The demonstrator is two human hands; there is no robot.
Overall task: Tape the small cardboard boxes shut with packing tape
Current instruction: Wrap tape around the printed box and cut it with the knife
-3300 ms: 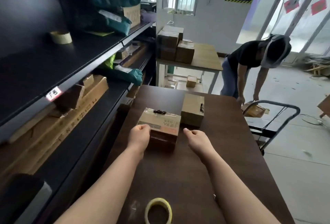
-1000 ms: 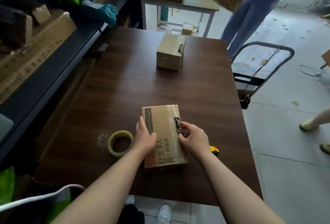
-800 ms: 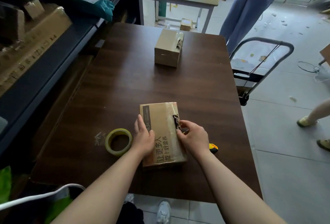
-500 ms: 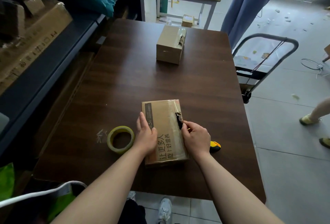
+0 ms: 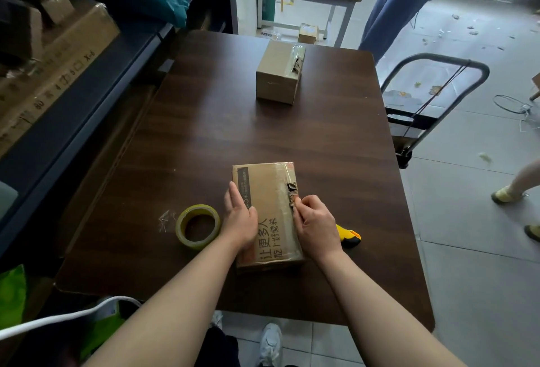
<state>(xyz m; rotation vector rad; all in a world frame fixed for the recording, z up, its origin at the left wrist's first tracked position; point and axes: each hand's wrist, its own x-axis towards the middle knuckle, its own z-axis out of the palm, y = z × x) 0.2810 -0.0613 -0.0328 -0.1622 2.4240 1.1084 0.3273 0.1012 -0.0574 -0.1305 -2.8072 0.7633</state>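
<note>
Straight-fingered, the left hand (image 5: 241, 217) is pressed flat on the left top edge of the near box (image 5: 267, 188). The right hand (image 5: 317, 222) is curled round the box's right edge, with fingertips at a torn tape scrap (image 5: 292, 191). The box is laid flat on the table (image 5: 233, 133), its long axis directed away from the person and its near end close to the table's near edge. A tape roll (image 5: 198, 226) lies just left of the grip. A yellow knife (image 5: 347, 236) lies just right, partly hidden by the wrist. Bare tabletop is seen beyond the grip up to the far box (image 5: 279, 71).
</note>
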